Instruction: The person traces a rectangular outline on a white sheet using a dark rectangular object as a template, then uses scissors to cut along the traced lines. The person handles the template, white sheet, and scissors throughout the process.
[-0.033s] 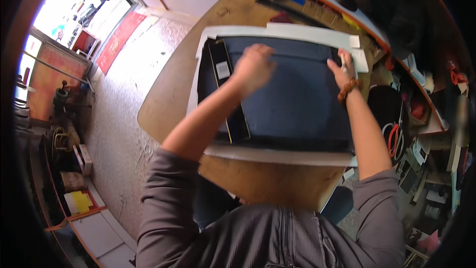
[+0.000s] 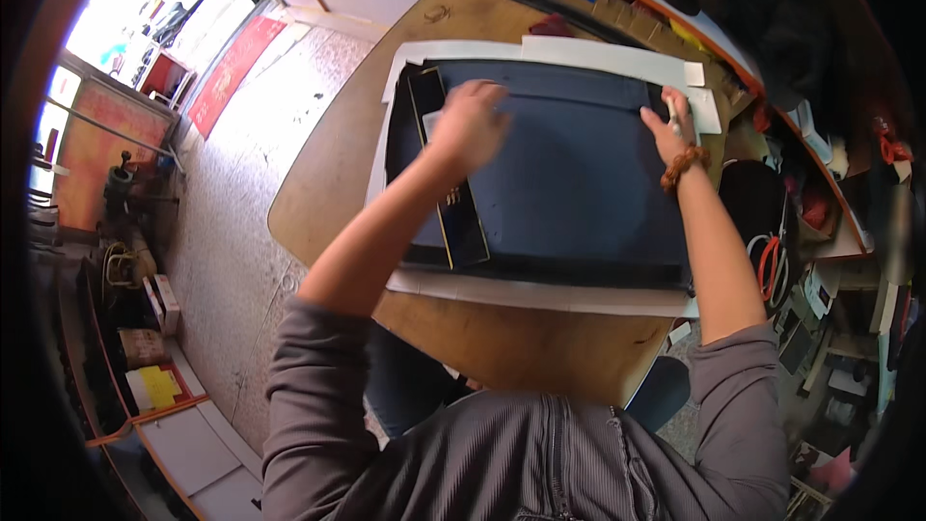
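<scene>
A large dark blue sheet (image 2: 579, 193) with black edges lies flat on white board (image 2: 598, 48). Along its left side rests a long black strip (image 2: 465, 236) with gold-coloured edging, a pale patch on it partly covered by my hand. My left hand (image 2: 468, 125) is over the sheet beside that strip, its fingers bent and smeared; whether it holds anything is unclear. At the sheet's far right edge is my right hand (image 2: 672, 130), thumb on the dark surface. A slim white pen-like stick (image 2: 674, 118) sits between its fingers.
The brown tabletop (image 2: 502, 333) carries all this. Behind it lies a long dark bar (image 2: 569, 14). Red-handled scissors (image 2: 770, 265) hang at the right, near cluttered shelving. To the left are speckled floor, a red mat (image 2: 231, 77) and a doorway.
My left hand has shifted left, toward the black strip, and now hides part of its pale patch. The right hand stays at the sheet's edge; the view has shifted slightly.
</scene>
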